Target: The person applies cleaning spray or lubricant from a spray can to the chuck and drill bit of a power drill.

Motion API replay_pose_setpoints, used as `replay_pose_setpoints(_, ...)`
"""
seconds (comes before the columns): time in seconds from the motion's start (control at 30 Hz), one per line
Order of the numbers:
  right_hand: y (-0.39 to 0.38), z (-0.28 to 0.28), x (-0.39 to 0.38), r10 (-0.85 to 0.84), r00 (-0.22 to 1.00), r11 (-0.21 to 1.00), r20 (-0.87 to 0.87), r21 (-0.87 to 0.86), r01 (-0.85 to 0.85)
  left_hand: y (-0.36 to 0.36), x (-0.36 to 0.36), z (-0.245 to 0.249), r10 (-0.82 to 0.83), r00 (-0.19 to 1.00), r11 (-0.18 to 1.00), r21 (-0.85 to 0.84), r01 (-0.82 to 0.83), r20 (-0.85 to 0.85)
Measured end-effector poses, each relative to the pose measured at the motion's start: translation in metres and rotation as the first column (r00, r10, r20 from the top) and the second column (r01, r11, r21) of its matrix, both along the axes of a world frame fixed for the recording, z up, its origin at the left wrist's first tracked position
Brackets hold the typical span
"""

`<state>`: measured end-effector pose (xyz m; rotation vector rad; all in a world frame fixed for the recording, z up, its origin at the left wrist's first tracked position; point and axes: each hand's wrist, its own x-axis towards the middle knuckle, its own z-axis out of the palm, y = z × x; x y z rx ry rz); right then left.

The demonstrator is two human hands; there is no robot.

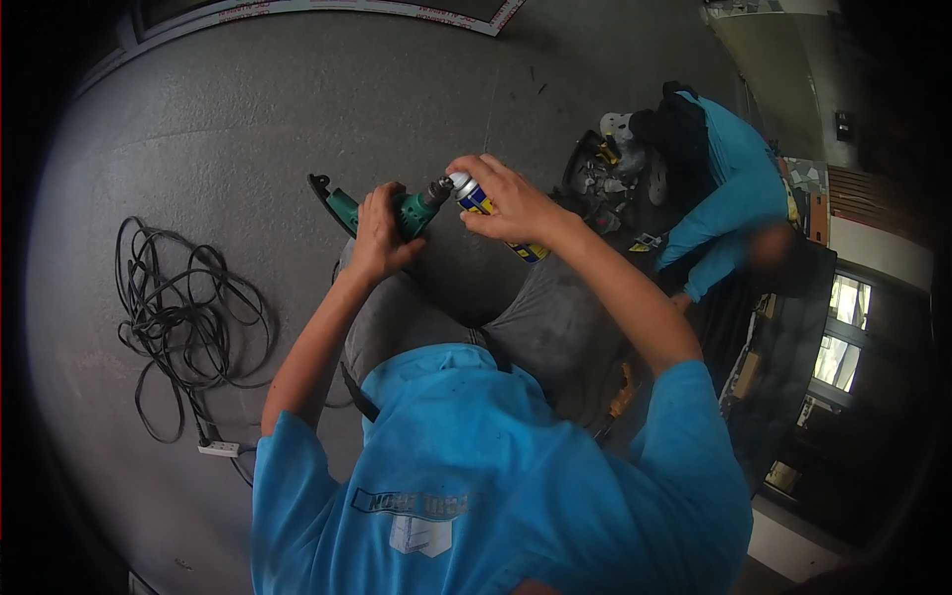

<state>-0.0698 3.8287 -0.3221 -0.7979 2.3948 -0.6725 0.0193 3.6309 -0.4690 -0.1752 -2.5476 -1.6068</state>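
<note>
A green power drill [412,215] lies across my left hand [376,233], whose fingers wrap round its body. Its metal chuck [437,190] points up and to the right. My right hand [511,206] grips a blue and yellow spray can [476,197], with a finger at its white top [460,180]. The top of the can is right beside the chuck; whether they touch I cannot tell. Both hands are above my lap, in front of my grey trousers [397,312].
Black cable [188,317] lies tangled on the floor at left, beside a white socket strip [218,448]. Another person in a blue top [739,169] bends at right, near a pile of tools [605,178]. An orange-handled tool [622,392] is by my right side.
</note>
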Motion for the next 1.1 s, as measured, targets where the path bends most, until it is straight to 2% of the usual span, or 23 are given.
replay_pose_setpoints(0.73,-0.002,-0.001,0.003,0.002,0.999,1.0,0.039,-0.022,-0.001,0.0,0.002,-0.001,0.014,1.0,1.0,0.017,-0.014,0.024)
replay_pose_setpoints(0.87,0.001,0.003,0.002,0.021,0.999,0.998,-0.042,-0.056,-0.024,0.0,0.003,0.0,0.019,0.999,0.999,0.026,-0.02,0.044)
replay_pose_setpoints(0.93,0.008,0.013,-0.007,-0.232,0.964,0.922,-0.13,-0.346,0.175,-0.003,0.004,-0.003,0.034,0.998,0.997,0.072,-0.038,0.057)
replay_pose_setpoints(0.97,0.009,0.012,-0.01,-0.234,0.963,0.921,-0.13,-0.348,0.176,-0.005,0.005,-0.004,0.033,0.998,0.997,0.071,-0.037,0.056)
replay_pose_setpoints(1.0,0.013,0.01,-0.013,-0.588,0.807,0.594,0.061,-0.645,0.481,-0.005,0.006,-0.005,0.045,0.997,0.992,0.116,-0.052,0.063)
replay_pose_setpoints(1.03,0.017,0.005,-0.016,-0.76,0.548,0.098,0.35,-0.771,0.629,-0.005,0.006,-0.005,0.062,0.996,0.984,0.162,-0.072,0.066)
replay_pose_setpoints(1.07,0.016,-0.012,-0.004,-0.689,0.592,0.103,0.419,-0.751,0.652,-0.006,0.004,-0.006,0.064,0.996,0.985,0.159,-0.073,0.06)
replay_pose_setpoints(1.1,0.014,-0.021,0.019,-0.627,0.716,0.3,0.308,-0.752,0.587,-0.006,0.005,-0.007,0.057,0.997,0.981,0.185,-0.065,0.049)
